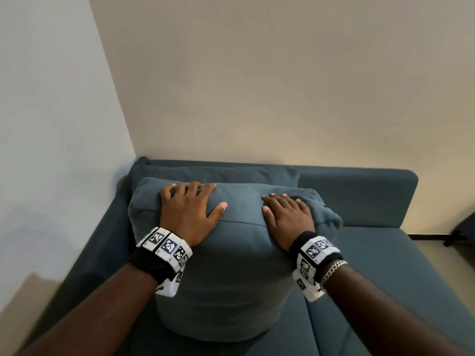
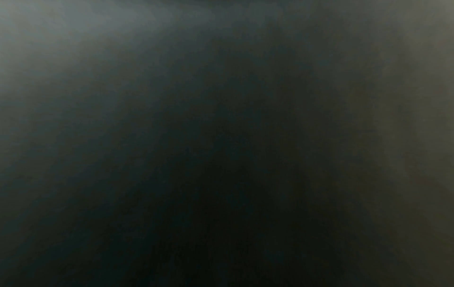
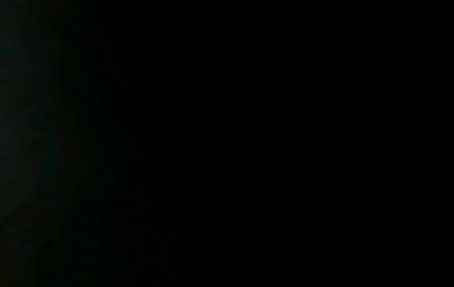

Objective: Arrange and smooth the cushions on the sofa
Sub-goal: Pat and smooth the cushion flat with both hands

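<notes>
Head view: left hand (image 1: 189,214) and right hand (image 1: 288,218) press flat-fingered on one cushion (image 1: 226,278).

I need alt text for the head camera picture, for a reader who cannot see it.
Two hands, left hand and right hand, press flat on top of a blue cushion standing on a blue sofa in a room corner. Both wrists wear marker-patterned bands.

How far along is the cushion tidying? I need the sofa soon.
Done: one cushion stands against the backrest. In hand: left hand and right hand press flat on the front cushion, which is bulging and creased. Left: smoothing it; the backrest's right side shows no cushion.
</notes>
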Demonstrator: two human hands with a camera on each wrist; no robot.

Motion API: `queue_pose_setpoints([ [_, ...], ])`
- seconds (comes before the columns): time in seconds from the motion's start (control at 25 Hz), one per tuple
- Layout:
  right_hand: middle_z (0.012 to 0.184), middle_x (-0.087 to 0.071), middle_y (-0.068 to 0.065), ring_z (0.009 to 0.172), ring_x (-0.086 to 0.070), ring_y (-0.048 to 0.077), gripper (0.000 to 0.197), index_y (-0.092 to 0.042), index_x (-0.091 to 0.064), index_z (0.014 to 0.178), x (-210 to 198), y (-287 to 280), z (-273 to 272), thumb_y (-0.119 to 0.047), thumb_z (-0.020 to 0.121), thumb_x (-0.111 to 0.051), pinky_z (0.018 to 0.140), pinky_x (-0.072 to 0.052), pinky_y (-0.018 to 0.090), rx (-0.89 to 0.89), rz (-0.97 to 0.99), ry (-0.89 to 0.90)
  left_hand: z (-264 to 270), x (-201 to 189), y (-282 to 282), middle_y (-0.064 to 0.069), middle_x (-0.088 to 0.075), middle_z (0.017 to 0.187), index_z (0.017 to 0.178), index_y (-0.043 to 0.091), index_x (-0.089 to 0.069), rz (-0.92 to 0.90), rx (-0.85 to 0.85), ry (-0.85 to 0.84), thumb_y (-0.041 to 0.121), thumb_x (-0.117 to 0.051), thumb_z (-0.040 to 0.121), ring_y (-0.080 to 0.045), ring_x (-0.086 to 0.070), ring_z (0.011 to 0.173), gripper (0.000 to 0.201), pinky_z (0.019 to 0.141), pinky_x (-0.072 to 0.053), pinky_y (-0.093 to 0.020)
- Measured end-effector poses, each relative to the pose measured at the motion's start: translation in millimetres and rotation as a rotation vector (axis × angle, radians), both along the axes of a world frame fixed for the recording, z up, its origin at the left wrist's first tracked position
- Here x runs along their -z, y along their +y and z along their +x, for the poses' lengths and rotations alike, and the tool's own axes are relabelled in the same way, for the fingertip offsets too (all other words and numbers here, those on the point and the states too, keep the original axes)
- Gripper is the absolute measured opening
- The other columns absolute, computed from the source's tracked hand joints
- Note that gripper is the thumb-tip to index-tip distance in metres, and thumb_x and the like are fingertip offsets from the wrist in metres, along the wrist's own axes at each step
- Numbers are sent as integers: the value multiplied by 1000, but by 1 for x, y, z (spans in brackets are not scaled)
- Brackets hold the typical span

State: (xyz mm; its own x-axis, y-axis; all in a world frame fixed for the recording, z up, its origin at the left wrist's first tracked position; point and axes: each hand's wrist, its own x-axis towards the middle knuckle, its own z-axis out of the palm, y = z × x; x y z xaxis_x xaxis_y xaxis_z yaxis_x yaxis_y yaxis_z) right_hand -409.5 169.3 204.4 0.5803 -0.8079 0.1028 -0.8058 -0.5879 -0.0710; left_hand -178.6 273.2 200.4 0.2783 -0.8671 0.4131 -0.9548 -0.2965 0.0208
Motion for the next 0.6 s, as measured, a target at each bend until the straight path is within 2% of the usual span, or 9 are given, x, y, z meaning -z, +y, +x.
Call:
queue_pose_setpoints([
  [0.08, 136, -64, -4, 129, -58, 22, 45, -35, -60, 133, -33, -15, -4, -58, 100, -38, 110, -41, 40, 13, 54, -210, -1, 6, 0, -2, -67, 122, 133, 31, -62, -30, -12, -18, 67, -33, 97, -31, -60, 108, 59, 102, -33, -52],
  [0.16, 131, -67, -4, 122, -62, 18, 29, -28, -68, 123, -82, -18, -12, -39, 99, -58, 104, -47, 35, -36, -104, -688, 3, 6, 0, -1, -64, 126, 137, 32, -59, -32, -30, -16, 67, -33, 98, -29, -58, 112, 58, 105, -32, -52],
  [0.24, 134, -64, -2, 125, -59, 16, 28, -20, -70, 122, -109, -7, -15, -31, 99, -58, 103, -44, 30, -84, -392, -1115, 3, 3, -1, 1, -63, 129, 137, 34, -59, -43, -37, 11, 68, -33, 97, -28, -57, 115, 58, 107, -30, -52],
  [0.28, 139, -61, 0, 131, -55, 20, 32, -19, -67, 126, -104, 1, -6, -32, 100, -53, 106, -41, 32, -46, -478, -1143, 2, 2, -1, 1, -64, 129, 136, 34, -59, -47, -39, 19, 68, -33, 97, -28, -57, 115, 58, 107, -30, -52],
  [0.32, 146, -56, 0, 139, -48, 23, 40, -22, -62, 133, -87, 7, 5, -38, 101, -46, 111, -35, 36, -19, -480, -997, 1, -1, 0, 1, -64, 128, 136, 34, -60, -51, -38, 23, 68, -33, 97, -28, -57, 115, 58, 107, -31, -52],
  [0.4, 152, -51, -6, 146, -40, 21, 53, -35, -55, 137, -21, 23, 30, -54, 98, -24, 118, -25, 43, -11, -179, -280, 2, -8, 2, 4, -65, 126, 131, 35, -62, -43, 13, 43, 70, -33, 94, -26, -59, 115, 59, 105, -32, -51],
  [0.44, 145, -56, -8, 142, -45, 20, 56, -36, -56, 133, 6, 24, 34, -57, 97, -18, 117, -27, 45, -35, -109, -30, 9, -13, 5, 6, -65, 127, 128, 37, -63, -14, 37, 65, 73, -31, 91, -24, -60, 117, 61, 104, -32, -50],
  [0.48, 135, -63, -9, 133, -53, 20, 53, -35, -58, 126, 10, 24, 34, -57, 97, -19, 113, -31, 45, -47, -114, 29, 20, -19, 9, 8, -64, 130, 126, 39, -63, 15, 30, 83, 76, -29, 89, -22, -58, 121, 63, 105, -31, -50],
  [0.6, 121, -68, -6, 112, -64, 22, 30, -32, -64, 116, -49, 6, 29, -50, 100, -46, 102, -46, 42, -32, -59, -332, 62, -36, 20, 7, -58, 143, 133, 44, -60, 2, -63, 120, 81, -22, 88, -25, -48, 136, 69, 112, -28, -53],
])
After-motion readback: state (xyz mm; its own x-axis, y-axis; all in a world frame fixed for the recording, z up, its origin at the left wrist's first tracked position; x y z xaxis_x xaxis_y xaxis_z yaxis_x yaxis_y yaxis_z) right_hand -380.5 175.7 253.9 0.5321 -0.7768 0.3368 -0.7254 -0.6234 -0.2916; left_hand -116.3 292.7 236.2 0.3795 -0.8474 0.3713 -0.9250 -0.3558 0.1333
